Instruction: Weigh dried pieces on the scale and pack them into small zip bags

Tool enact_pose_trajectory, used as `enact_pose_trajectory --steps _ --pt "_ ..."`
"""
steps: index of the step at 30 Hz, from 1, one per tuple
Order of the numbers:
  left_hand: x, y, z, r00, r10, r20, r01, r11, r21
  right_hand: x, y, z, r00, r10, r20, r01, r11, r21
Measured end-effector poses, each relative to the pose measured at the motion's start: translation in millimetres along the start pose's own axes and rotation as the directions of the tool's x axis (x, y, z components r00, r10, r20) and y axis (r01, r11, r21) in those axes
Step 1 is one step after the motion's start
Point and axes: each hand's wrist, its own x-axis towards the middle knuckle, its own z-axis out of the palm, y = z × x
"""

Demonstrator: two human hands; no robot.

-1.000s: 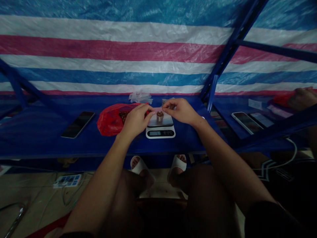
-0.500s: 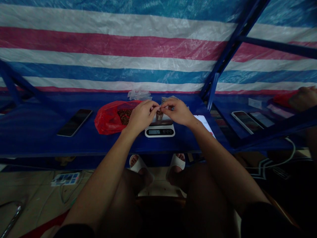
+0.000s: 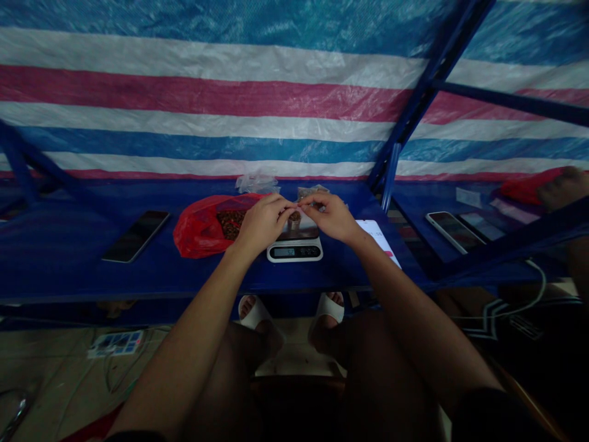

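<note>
A white digital scale (image 3: 295, 253) with a lit display lies at the front of the blue table. Over its dark platform is what looks like a small clear bag (image 3: 294, 222) with brown grains at its bottom. My left hand (image 3: 265, 222) pinches the bag's top edge from the left, fingers closed. From the right, my right hand (image 3: 332, 216) pinches that edge too, its fingertips almost meeting the left ones. Whether the bag rests on the platform I cannot tell. Beside my left hand lies an open red plastic bag (image 3: 196, 230) holding brown grains (image 3: 230, 224), partly hidden by that hand.
Clear plastic bags (image 3: 256, 183) lie behind the red bag, with another filled clear bag (image 3: 313, 191) behind my right hand. A dark phone (image 3: 137, 236) is at left, a lit phone (image 3: 378, 240) at right. Blue frame posts (image 3: 391, 178) rise at right, near another person's hand (image 3: 565, 187).
The camera view has tilted slightly, so the table sits a little lower in the picture. Both hands stay pinched together over the scale, with only slight finger shifts.
</note>
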Motion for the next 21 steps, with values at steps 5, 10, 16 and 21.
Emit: enact_pose_trajectory --steps 5,10,16,21 --pt "-1.9 1.9 -3.3 1.000 0.001 -0.014 -0.001 1.000 0.005 -1.4 0.3 -1.4 1.000 0.012 -0.007 -0.012 1.000 -0.003" --pt "-3.8 5.4 -12.5 0.995 -0.001 -0.102 0.000 1.000 -0.011 -6.4 2.2 -0.6 0.997 0.050 -0.056 -0.048 0.998 0.041" --pt "-23.8 -2.8 -40.7 0.979 -0.092 -0.182 0.102 0.994 0.043 -19.1 6.1 4.0 0.978 0.124 -0.171 -0.101 0.986 0.136" --pt "-48.4 -29.8 -59.4 0.967 -0.245 -0.073 0.253 0.957 0.143 -25.3 13.6 6.7 0.962 0.153 -0.226 -0.115 0.979 0.170"
